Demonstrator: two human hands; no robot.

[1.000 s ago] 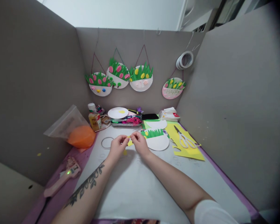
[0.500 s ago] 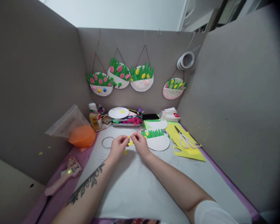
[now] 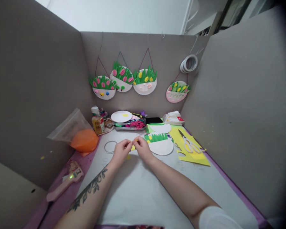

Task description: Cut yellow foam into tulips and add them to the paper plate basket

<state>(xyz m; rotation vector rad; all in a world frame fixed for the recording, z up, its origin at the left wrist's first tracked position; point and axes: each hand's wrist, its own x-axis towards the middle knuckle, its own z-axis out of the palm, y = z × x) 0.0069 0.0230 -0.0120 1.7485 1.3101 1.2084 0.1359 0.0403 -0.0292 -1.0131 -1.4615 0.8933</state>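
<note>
Grey panels [image 3: 145, 103] wall in a table spread with a white sheet [image 3: 143, 194]. From the head view, the left hand [image 3: 122, 150] and right hand [image 3: 143, 148] stay pinched, fingertips nearly meeting, at a small yellow piece [image 3: 133, 148] nearer the sheet's far edge; slightly less yellow shows than a second ago, suggesting continued fine handling. Beside the right hand, the green-fringed white plate [image 3: 160, 148] lies unmoved toward the far right corner.

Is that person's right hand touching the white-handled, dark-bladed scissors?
Apart. The head view shows the gap plainly: the rounded white piece with green grass-shaped cutouts lies between the right hand and the scissors.
</note>
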